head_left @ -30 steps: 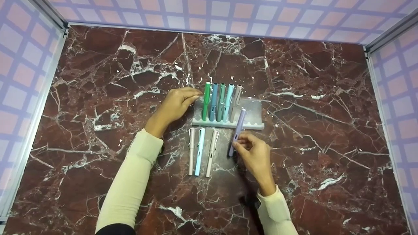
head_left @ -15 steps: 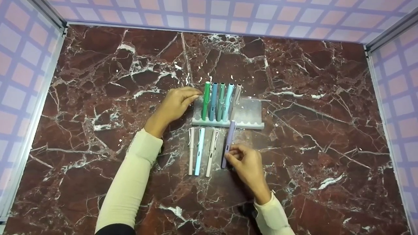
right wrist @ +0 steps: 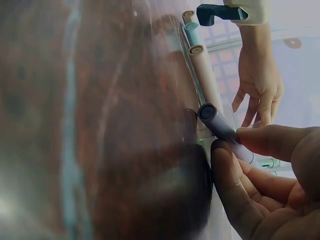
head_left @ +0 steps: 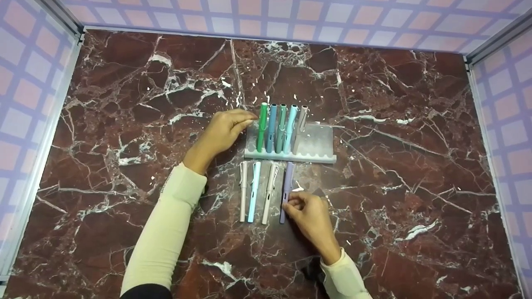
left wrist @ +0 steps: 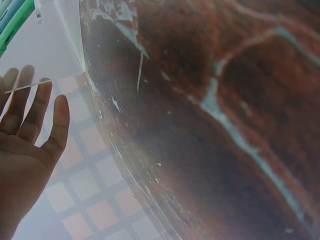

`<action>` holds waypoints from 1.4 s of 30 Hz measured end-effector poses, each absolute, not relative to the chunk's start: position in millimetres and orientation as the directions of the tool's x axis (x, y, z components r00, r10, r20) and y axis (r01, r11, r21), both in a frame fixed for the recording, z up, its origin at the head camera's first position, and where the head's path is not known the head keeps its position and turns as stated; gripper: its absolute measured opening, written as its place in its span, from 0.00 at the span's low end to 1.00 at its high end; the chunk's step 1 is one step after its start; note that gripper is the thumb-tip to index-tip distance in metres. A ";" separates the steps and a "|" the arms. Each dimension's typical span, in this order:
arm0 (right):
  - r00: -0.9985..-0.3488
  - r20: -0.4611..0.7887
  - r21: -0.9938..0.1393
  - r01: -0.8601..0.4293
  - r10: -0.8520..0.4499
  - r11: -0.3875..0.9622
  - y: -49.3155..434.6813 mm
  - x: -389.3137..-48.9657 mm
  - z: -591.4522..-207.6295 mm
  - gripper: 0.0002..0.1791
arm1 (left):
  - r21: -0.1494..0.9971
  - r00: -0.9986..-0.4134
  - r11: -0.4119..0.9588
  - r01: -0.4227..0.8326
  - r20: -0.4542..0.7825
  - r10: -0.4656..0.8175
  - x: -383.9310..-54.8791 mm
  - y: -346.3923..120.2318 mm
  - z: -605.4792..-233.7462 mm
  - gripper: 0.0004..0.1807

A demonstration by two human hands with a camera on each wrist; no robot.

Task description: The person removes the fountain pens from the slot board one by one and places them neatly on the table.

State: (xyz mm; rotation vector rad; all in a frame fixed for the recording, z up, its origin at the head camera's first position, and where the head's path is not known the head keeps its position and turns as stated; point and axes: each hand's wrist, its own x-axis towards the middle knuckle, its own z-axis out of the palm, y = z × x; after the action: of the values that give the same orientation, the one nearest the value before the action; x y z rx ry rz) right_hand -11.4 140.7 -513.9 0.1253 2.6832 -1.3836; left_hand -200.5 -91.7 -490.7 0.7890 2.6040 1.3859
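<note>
just before the clear plastic rack with scalloped edge [head_left: 320,139], the right hand [head_left: 309,216] pinches the slim lilac-purple pen [head_left: 287,182] beside the slim taupe pen with wire clip [head_left: 268,202]; a light grip, lined up parallel, would likely suit. the left hand [head_left: 222,132] pinches the rack's corner. around: glossy red-brown marbled table [head_left: 399,182], pink-checked walls [head_left: 291,18].

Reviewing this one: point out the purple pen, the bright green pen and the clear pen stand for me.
Purple pen [head_left: 287,187]: head view, about halfway along its length.
Bright green pen [head_left: 262,128]: head view, mid-length.
Clear pen stand [head_left: 318,141]: head view, a bare part of its panel.
</note>
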 end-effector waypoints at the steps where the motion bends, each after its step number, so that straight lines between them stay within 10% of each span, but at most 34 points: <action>1: -0.989 -0.146 -0.802 0.130 0.020 0.583 140.4 -11.3 -513.6 0.09 | 0.796 -0.863 0.456 0.399 0.158 0.480 -200.6 -91.5 -490.5 0.13; 42: -0.965 -0.254 -0.694 0.231 0.069 0.682 127.2 -12.8 -502.3 0.10 | 0.785 -0.866 0.481 0.391 0.138 0.480 -200.0 -92.0 -486.9 0.13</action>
State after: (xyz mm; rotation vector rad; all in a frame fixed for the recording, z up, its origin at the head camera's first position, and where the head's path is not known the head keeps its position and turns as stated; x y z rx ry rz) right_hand -12.8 127.2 -502.3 0.2431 2.6872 -1.1502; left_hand -200.0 -92.0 -486.9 0.7725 2.6154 1.3450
